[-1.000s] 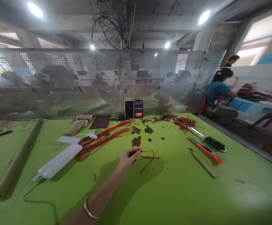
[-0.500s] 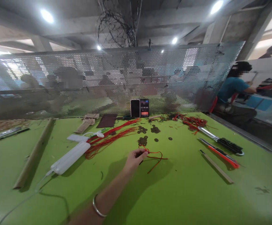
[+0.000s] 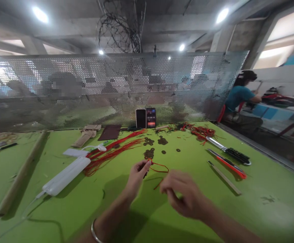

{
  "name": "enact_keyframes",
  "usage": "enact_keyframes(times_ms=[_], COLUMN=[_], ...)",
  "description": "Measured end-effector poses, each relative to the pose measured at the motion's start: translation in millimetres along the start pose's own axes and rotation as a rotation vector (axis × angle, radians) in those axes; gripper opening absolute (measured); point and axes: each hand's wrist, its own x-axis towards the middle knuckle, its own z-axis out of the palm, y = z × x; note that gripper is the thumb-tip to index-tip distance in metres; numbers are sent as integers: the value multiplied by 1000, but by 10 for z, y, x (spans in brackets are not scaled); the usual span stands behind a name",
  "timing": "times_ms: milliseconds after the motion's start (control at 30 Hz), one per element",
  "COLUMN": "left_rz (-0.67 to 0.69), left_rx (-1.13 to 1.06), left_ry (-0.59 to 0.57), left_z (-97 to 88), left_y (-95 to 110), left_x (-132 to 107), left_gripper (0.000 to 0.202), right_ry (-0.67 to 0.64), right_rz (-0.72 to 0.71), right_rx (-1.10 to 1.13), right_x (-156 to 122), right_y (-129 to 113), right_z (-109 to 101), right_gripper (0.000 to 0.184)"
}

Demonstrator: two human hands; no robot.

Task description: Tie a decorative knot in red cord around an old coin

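Where the thumb and forefinger of the left hand (image 3: 136, 170) meet, I see them pinched together on a red cord (image 3: 159, 164), just above the green table (image 3: 86, 209) and near its middle. The cord is bunched at those fingertips, and a loose loop of it runs off toward the right hand (image 3: 183, 194); a separate-looking length shows just beside that hand's fingers. On my feed the right hand is blurred, its fingers half curled with the thumb beneath, and I cannot tell whether it has hold of any cord. Something small and dark shows under the left fingers, too hidden for me to name. Just beyond the left fingertips I have a cluster of brown discs (image 3: 149, 153), with two more groups behind it and two single ones lying apart to the right. Over to the left, a spread of red strands (image 3: 111, 153) reaches from the end of a white block (image 3: 67, 175) toward the discs. Well to the right lie a red-handled knife (image 3: 228, 164) and a thin stick (image 3: 224, 177). At the back, two phones (image 3: 140, 118) stand upright side by side before a perforated screen (image 3: 111, 81).
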Motion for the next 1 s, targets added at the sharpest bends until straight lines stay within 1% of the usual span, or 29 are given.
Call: enact_keyframes(times_ms=[33,100,167,200,267,300,367,433,500,567,667,733,767,833,900,1000], left_rz=[19,14,-29,-56,-101,-115,-126,-136,-148,-163,-172,-190,-205,-237,-243,-201], left_rx=[-10,-10,4,13,24,26,20,13,11,22,27,25,29,42,33,-18], left_ry=[19,43,26,-5,-98,-147,-210,-229,-229,-227,-231,-245,-250,-255,-262,-254], left_z=[-2,-1,15,31,78,104,149,170,163,146,141,161,176,208,232,239], left_y=[7,35,70,88,115,126,139,142,137,131,138,147,148,135,103,53], left_x=[2,-7,-41,-67,-129,-161,-215,-246,-255,-256,-269,-294,-310,-343,-370,-387], left_gripper=[41,42,43,41,37,34,31,30,29,29,30,32,33,36,40,41], right_ry=[-4,6,35,45,46,41,13,-18,-26,14,78,59,39,15,36,62], right_rz=[15,94,194,227,249,236,177,126,116,142,201,243,258,261,222,154], right_rx=[-26,-82,-100,-78,4,48,113,137,135,111,94,119,128,104,37,-32], right_x=[117,277,343,352,344,336,318,303,290,282,289,305,314,328,338,348], right_y=[119,322,459,501,540,541,529,520,531,562,613,624,620,598,572,555], right_z=[14,66,122,142,154,147,123,105,109,141,214,250,258,249,222,192], right_gripper=[16,18,23,27,34,36,32,26,27,34,51,56,56,48,35,19])
